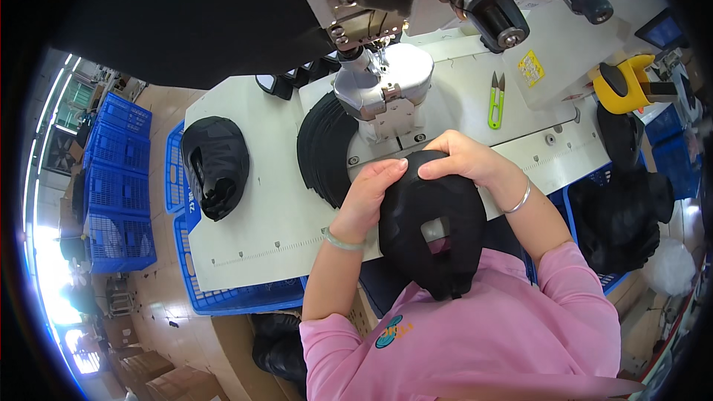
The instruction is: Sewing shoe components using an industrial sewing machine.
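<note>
One black fabric shoe upper, over my lap.
My left hand and right hand pinch its far end, near the silver metal sewing-machine post; looks shaped, remaining work unclear. Another black upper lies on the white tabletop.

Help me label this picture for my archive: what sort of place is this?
Most likely a shoe-sewing workshop: there is a sewing machine at the white table, a black shoe upper is in hand, and a similar black piece lies on the table.
</note>
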Demonstrator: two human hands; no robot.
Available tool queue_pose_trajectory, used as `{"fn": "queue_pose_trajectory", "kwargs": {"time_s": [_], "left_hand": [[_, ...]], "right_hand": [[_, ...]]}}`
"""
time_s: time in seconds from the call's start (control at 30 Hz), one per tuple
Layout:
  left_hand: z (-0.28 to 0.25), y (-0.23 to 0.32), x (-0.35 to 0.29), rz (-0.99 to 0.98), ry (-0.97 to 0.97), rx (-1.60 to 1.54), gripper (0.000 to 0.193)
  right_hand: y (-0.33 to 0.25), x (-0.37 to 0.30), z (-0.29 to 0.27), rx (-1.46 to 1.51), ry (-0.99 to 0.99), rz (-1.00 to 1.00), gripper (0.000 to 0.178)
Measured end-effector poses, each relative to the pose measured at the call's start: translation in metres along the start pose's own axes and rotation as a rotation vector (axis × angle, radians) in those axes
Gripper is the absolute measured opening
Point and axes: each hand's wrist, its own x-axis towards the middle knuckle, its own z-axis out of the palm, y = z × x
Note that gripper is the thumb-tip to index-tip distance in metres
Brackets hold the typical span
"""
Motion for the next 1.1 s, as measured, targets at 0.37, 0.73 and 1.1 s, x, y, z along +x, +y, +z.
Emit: {"fn": "queue_pose_trajectory", "kwargs": {"time_s": [0.37, 0.73, 1.1], "left_hand": [[0.004, -0.004, -0.001, -0.007, 0.024, -0.018, 0.026], [0.007, -0.006, -0.003, -0.005, 0.025, -0.034, 0.027], [0.007, -0.001, -0.006, 0.178, 0.025, -0.103, 0.03]], "right_hand": [[0.011, -0.005, -0.005, 0.181, -0.007, 0.046, 0.028], [0.011, -0.01, -0.007, 0.033, -0.131, -0.096, 0.029], [0.02, -0.023, -0.011, 0.17, -0.017, -0.093, 0.038]]}}
